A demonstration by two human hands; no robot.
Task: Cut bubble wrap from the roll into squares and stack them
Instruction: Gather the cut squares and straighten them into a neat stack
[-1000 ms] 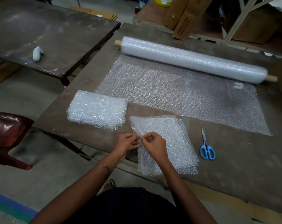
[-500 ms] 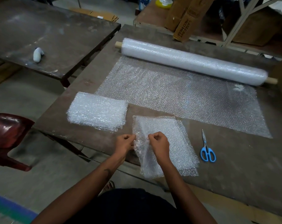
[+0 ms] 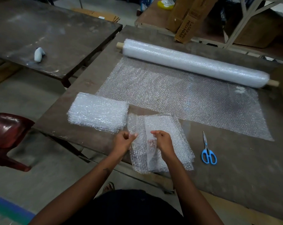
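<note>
1. Left hand (image 3: 122,140): fingers curled, thumb and fingertips pinching the left edge of a loose bubble wrap sheet (image 3: 142,153) at the near edge of the table (image 3: 234,168).
2. Right hand (image 3: 162,139): fingers curled, pinching the same sheet just right of the left hand; the sheet spans the small gap between the two hands.
3. The sheet is lifted at the pinch points, crumpled, and hangs down past the table edge below the hands. Its far part lies over a small pile of cut pieces (image 3: 174,140) flat on the table, under and right of the right hand.
4. Stack of squares (image 3: 97,112): thick and neat, on the table just left of and beyond the left hand, not touched.
5. Bubble wrap roll (image 3: 194,62) lies across the far side of the table on a wooden core, its unrolled length (image 3: 178,98) spread flat toward the person, ending just beyond the cut pieces.
6. Scissors (image 3: 208,151), blue handles, blades together, on the table right of the cut pieces, apart from both hands.
7. Second table (image 3: 56,33) at left with a small white object (image 3: 38,54) on it; red chair (image 3: 6,135) at lower left; cardboard boxes (image 3: 186,21) behind the roll.
</note>
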